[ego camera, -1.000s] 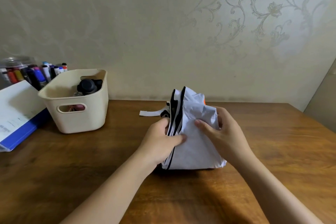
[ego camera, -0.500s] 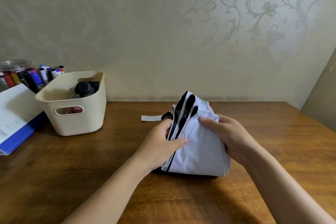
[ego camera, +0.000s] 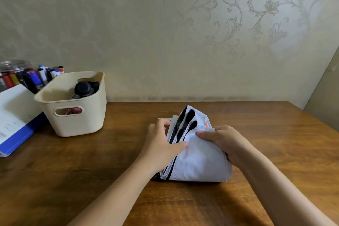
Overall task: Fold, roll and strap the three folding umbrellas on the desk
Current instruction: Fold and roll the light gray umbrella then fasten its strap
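Note:
A white folding umbrella (ego camera: pixel 200 159) with black edging lies collapsed in the middle of the wooden desk (ego camera: pixel 91 167), its pleats fanned upward at the far end. My left hand (ego camera: pixel 163 145) presses against its left side, thumb laid over the folds. My right hand (ego camera: pixel 223 143) grips the cloth on the right side, fingers wrapped round it. The umbrella's strap is hidden behind my left hand. In the cream basket (ego camera: pixel 73 123) at the left I see the black end of another umbrella (ego camera: pixel 84 88).
A blue folder with white paper (ego camera: pixel 14 124) lies at the desk's left edge. Behind the basket stands a clear jar of coloured markers (ego camera: pixel 23 77). The wallpapered wall runs close behind the desk.
The umbrella's pleated end has tipped lower and to the right. My left hand has slid up over the folds, covering the white strap that stuck out to the left before.

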